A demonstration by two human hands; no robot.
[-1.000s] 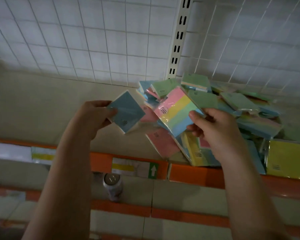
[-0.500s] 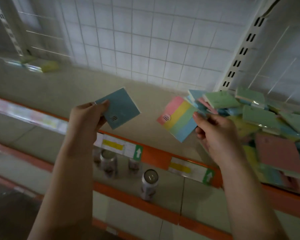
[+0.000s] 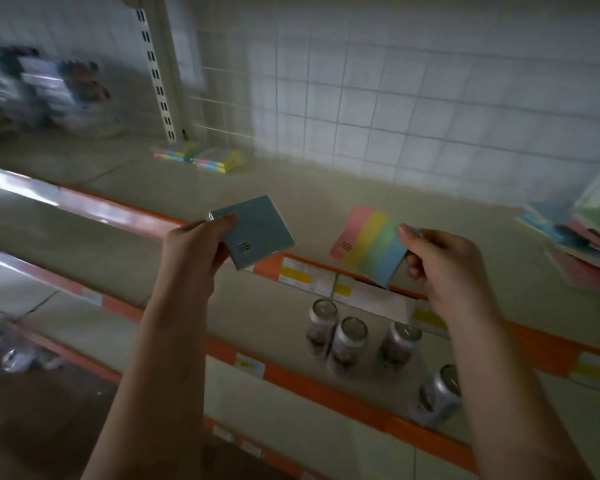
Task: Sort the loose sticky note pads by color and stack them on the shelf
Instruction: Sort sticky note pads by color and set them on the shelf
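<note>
My left hand (image 3: 193,249) grips a plain blue sticky note pad (image 3: 257,230) by its left corner, above the shelf's front edge. My right hand (image 3: 440,261) pinches a striped pad of pink, yellow, green and blue bands (image 3: 368,242) by its blue end. Both pads hang in the air over the beige shelf (image 3: 309,192). Two stacks of multicolour pads (image 3: 201,157) lie at the back left of the shelf by the wall. The loose pile of pads (image 3: 582,233) sits at the far right edge of the view.
A white wire grid (image 3: 395,98) backs the shelf, with a slotted upright (image 3: 156,74) at the left. Orange price rails (image 3: 302,271) run along the shelf fronts. Several drink cans (image 3: 347,337) stand on the lower shelf. Blurred packaged goods (image 3: 49,88) fill the far left bay.
The view has swung left, so the loose pile slid to the right edge and the back-left stacks came into sight. Both hands have carried their pads leftward along the shelf.
</note>
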